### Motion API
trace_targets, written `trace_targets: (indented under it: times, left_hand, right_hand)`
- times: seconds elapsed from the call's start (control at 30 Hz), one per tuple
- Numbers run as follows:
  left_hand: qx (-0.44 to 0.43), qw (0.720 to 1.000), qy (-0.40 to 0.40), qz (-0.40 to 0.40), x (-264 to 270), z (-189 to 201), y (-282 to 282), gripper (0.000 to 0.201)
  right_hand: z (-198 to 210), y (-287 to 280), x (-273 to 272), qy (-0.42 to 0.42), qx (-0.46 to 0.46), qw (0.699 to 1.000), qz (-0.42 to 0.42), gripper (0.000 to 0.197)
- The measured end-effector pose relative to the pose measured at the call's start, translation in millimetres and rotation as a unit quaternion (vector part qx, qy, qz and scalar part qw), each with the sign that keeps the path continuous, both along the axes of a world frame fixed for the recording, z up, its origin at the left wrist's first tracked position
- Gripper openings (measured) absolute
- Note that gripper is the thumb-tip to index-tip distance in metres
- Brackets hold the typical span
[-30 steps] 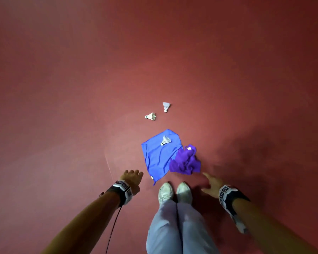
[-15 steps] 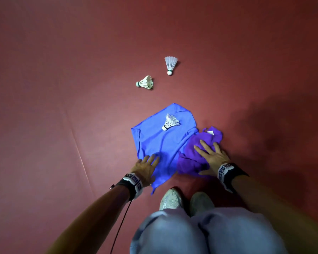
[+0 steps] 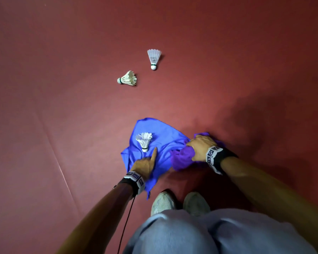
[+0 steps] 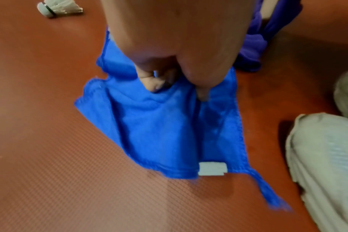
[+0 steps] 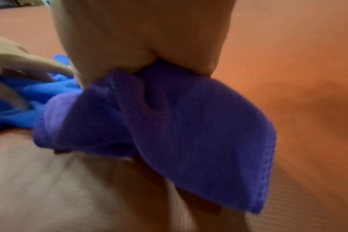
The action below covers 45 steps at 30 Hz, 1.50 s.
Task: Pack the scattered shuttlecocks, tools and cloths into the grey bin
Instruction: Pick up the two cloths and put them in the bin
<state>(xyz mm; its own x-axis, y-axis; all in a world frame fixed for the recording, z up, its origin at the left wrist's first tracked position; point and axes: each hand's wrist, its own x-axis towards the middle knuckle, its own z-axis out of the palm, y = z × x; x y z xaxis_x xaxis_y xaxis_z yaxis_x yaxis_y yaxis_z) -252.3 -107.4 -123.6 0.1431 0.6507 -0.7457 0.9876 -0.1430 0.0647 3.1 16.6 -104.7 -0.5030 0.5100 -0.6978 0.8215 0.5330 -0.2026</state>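
- Right hand (image 3: 200,149) has fingers bunched tight round the purple cloth (image 5: 169,125), lifting it off the red floor (image 3: 62,125).
- Left hand (image 3: 145,164): most fingers pinch a fold of the blue cloth (image 4: 159,125), index finger straight, pointing twd the shuttlecock (image 3: 144,141) lying on it.
- Best to gather the blue cloth's edges inward w/ the shuttlecock cradled, else it rolls off.
- Two more shuttlecocks (image 3: 127,78) (image 3: 154,58) lie well apart ahead; shoes (image 3: 163,202) just beside the cloths. Grey bin, tools: not in view.

left hand (image 3: 145,165) clenched, right hand (image 3: 200,150) clenched
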Motion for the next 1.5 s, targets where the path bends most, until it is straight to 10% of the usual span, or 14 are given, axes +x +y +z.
trace_targets:
  times: [0.17,0.5,0.63,0.87,1.13,1.3,1.5]
  left_hand:
    - [0.026,0.999,-0.020,0.030,2.6,50.6,-4.5,0.042]
    - [0.141,0.975,-0.088,0.146,-7.1,211.8,-19.6,0.036]
    - [0.131,0.963,-0.128,0.199,3.8,279.1,-17.0,0.073]
    - [0.080,0.967,-0.124,0.208,22.2,372.0,-2.7,0.079]
    - [0.045,0.981,-0.077,0.174,36.3,438.8,12.4,0.025]
    - [0.021,0.972,-0.116,0.204,29.9,492.4,31.2,0.070]
    - [0.064,0.947,-0.174,0.263,45.1,590.0,66.7,0.020]
  right_hand:
    - [20.3,-17.0,15.2,0.001,-0.028,0.999,-0.027,0.060]
    - [153.0,-53.9,48.9,0.003,-0.041,0.975,-0.219,0.081]
    - [223.4,-59.8,62.5,-0.010,-0.049,0.964,-0.263,0.085]
    - [327.1,-52.0,72.9,0.003,-0.033,0.954,-0.298,0.079]
    - [401.6,-42.4,70.8,-0.004,-0.033,0.949,-0.313,0.069]
    - [481.1,-41.3,71.9,0.117,-0.073,0.864,-0.484,0.040]
    - [566.0,-49.4,66.8,0.325,-0.014,0.687,-0.650,0.043]
